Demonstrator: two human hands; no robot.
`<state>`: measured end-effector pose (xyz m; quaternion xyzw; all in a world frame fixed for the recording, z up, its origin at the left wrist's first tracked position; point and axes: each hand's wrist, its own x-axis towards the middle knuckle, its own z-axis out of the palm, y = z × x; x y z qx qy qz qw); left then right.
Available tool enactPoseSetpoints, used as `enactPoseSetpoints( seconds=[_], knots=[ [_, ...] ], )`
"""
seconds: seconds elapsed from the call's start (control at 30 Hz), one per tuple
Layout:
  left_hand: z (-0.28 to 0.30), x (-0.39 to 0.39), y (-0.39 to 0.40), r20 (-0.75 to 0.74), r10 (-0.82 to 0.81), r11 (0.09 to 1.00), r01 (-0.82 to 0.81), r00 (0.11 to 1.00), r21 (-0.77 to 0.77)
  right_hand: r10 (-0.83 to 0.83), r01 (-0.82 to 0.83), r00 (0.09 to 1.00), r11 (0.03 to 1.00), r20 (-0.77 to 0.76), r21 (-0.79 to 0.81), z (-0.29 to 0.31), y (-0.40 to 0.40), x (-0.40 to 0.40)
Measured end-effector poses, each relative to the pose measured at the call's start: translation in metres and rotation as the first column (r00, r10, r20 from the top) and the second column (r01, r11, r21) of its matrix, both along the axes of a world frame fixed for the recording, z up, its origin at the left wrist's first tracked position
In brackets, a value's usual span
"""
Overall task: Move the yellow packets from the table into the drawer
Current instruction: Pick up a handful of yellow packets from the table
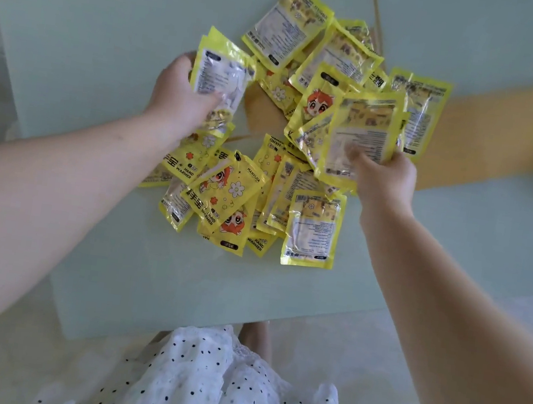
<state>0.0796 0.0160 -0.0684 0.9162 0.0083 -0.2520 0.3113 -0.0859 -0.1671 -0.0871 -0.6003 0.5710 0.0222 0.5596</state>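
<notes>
White dotted fabric (220,389) hangs below the pale green counter (86,42), where yellow packets (235,197) lie heaped, and both hands grip packets above it: left hand (179,95) one bundle (222,77), right hand (385,180) another (362,133)

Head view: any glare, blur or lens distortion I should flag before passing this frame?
Head view: bright, even daylight; foil glare on the packets washes out much of the small print; the right hand shows slight motion blur at the fingers, while the left hand is sharper; wide-angle stretch enlarges both forearms toward the lower corners; the glass table looks hazy, and the far right edge is soft.
</notes>
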Motion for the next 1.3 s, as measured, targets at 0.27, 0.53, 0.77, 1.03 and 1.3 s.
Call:
enactPoseSetpoints(
  seconds=[0.27,0.53,0.77,1.03,1.3],
  knots=[
    [-0.001,-0.012,-0.065,-0.432,-0.055,0.933,-0.108,0.900,-0.342,-0.113,0.114,0.993,0.992,0.021,-0.059,-0.001,-0.047,-0.008],
    [-0.021,-0.024,-0.086,-0.350,-0.066,0.987,0.011,0.934,-0.158,0.270,-0.314,0.945,0.905,-0.184,-0.287,-0.024,-0.041,0.002],
    [-0.019,-0.028,-0.083,-0.346,-0.031,0.980,-0.040,0.938,-0.195,0.243,-0.325,0.918,0.914,-0.313,-0.245,-0.021,-0.037,0.006],
    [-0.020,-0.038,-0.079,-0.328,0.033,0.965,-0.116,0.944,-0.235,0.208,-0.244,0.957,0.954,-0.202,-0.175,-0.021,-0.021,0.017],
    [0.000,-0.028,-0.057,-0.166,0.103,0.962,-0.141,0.981,-0.234,-0.069,0.070,0.991,0.997,0.111,-0.006,-0.009,-0.016,0.003]
  ],
)
